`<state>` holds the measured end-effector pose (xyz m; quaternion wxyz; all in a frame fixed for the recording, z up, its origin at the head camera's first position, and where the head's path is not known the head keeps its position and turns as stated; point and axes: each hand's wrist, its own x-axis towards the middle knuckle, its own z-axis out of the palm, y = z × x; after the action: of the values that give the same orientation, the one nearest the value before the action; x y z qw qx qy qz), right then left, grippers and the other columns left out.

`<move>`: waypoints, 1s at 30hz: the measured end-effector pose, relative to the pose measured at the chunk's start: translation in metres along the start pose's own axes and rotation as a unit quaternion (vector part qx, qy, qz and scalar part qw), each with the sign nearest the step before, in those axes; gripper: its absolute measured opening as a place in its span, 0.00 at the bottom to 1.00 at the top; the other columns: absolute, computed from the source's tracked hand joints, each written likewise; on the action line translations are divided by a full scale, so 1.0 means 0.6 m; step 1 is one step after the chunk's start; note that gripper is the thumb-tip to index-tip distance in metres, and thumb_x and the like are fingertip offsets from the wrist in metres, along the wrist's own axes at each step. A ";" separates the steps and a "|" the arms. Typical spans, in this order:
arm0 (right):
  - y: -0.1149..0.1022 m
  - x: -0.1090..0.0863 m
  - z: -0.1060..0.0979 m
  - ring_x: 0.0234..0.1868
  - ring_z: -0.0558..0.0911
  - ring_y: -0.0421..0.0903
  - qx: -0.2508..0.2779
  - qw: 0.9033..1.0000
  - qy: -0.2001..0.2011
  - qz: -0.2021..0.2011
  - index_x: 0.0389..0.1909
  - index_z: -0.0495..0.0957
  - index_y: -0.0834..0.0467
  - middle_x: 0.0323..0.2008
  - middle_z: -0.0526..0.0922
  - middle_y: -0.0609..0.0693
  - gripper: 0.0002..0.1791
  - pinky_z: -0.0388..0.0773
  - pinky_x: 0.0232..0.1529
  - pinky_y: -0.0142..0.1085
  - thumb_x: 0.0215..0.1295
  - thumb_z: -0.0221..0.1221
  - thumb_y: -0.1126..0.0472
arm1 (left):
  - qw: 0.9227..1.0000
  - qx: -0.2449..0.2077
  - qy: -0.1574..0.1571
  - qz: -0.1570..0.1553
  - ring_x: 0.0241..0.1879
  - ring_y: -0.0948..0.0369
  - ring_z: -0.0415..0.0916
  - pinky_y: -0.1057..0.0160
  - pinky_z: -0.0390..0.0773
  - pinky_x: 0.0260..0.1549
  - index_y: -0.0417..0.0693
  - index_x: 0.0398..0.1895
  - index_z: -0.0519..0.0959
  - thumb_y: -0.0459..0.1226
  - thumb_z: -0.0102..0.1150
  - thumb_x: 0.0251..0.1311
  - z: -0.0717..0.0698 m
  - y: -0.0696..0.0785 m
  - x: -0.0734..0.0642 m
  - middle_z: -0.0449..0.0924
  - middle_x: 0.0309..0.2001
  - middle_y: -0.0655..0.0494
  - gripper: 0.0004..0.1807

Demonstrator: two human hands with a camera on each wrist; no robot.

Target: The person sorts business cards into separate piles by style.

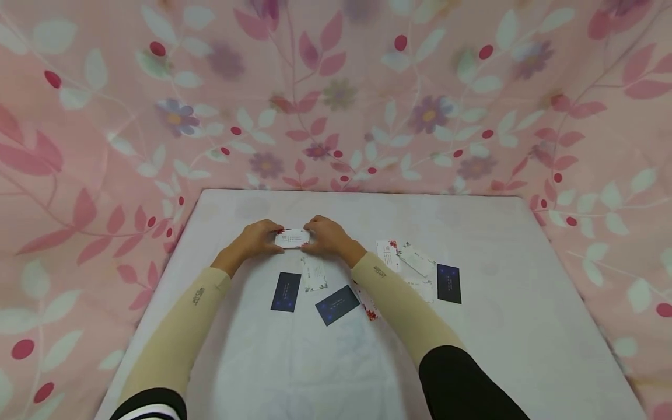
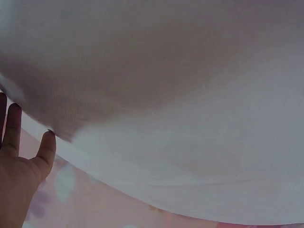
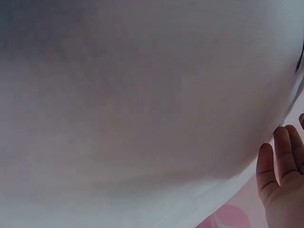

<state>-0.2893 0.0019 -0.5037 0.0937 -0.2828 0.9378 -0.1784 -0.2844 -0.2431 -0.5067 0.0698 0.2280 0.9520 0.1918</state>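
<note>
Arms (image 1: 181, 329) outstretched, hands (image 1: 331, 238) gripping white card (image 1: 292, 238)

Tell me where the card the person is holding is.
In the head view, the white card is left of centre between the left hand and right hand, just beyond a leaf-patterned card.

- mostly I'm just getting white table (image 3: 142, 118) on my feed, part of it in soft shadow
- the right hand (image 3: 284, 185) is by the table's curved-looking edge, palm partly showing, fingers pointing at it
- pink patterned cloth (image 3: 231, 217) just past that edge
- thin dark sliver (image 3: 300, 64) there too, can't tell what
</note>
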 end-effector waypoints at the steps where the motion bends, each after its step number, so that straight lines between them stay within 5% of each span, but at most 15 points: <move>1: 0.000 0.001 0.001 0.62 0.75 0.49 -0.004 1.000 -0.003 0.001 0.63 0.76 0.54 0.61 0.75 0.52 0.34 0.70 0.66 0.42 0.60 0.66 0.41 | 1.000 0.001 -0.004 0.000 0.60 0.45 0.73 0.43 0.69 0.62 0.40 0.61 0.77 0.47 0.77 0.47 0.003 -0.003 0.001 0.77 0.58 0.40 0.37; 8: -0.003 0.004 0.003 0.59 0.73 0.51 -0.018 1.000 -0.014 0.014 0.62 0.78 0.50 0.61 0.73 0.53 0.33 0.70 0.63 0.45 0.60 0.65 0.38 | 0.999 -0.017 -0.035 -0.015 0.67 0.40 0.65 0.42 0.61 0.69 0.39 0.59 0.79 0.45 0.77 0.48 0.000 -0.009 0.008 0.71 0.65 0.35 0.34; 14: 0.000 0.005 0.006 0.57 0.72 0.50 0.005 1.000 -0.009 0.023 0.63 0.77 0.49 0.60 0.71 0.53 0.33 0.70 0.62 0.45 0.59 0.66 0.39 | 0.999 -0.010 -0.045 0.000 0.63 0.40 0.68 0.41 0.64 0.67 0.37 0.56 0.80 0.43 0.77 0.47 -0.013 -0.004 0.016 0.73 0.60 0.34 0.33; 30: 0.000 0.002 0.010 0.56 0.68 0.49 0.062 0.997 -0.004 0.044 0.64 0.77 0.48 0.59 0.69 0.55 0.33 0.68 0.62 0.41 0.59 0.67 0.41 | 0.998 -0.007 -0.058 -0.021 0.64 0.40 0.68 0.42 0.63 0.67 0.38 0.58 0.79 0.44 0.78 0.46 -0.014 -0.005 0.018 0.73 0.62 0.36 0.35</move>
<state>-0.2888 -0.0004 -0.5093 0.1225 -0.2355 0.9362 -0.2304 -0.2972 -0.2432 -0.5009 0.1306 0.2180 0.9495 0.1838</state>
